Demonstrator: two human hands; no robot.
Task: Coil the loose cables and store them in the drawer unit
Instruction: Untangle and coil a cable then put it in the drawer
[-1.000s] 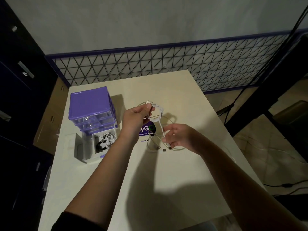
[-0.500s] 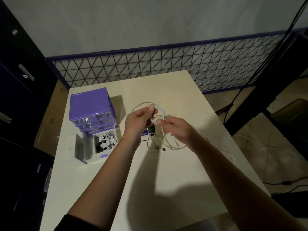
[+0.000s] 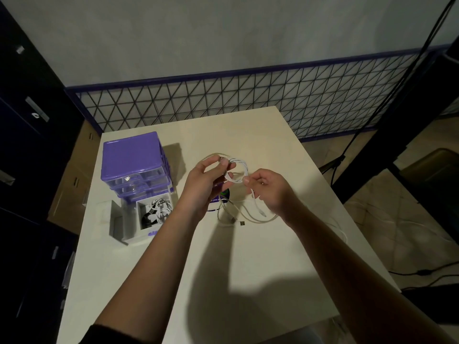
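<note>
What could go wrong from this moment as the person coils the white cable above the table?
1. The white cable's loose tail hangs near the second cable lying on the table; they might tangle.
2. The left hand pinches the coil lightly while the right hand feeds; the loops may spring open.
3. The open drawer already holds cables, so space looks tight.

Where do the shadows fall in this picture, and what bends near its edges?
Head view: dim light from ahead casts the arms' broad shadow on the table toward the viewer; the purple drawer unit shades its right side; wide-angle distortion curves the lattice wall panel; a small glare spot sits on a clear drawer front.
</note>
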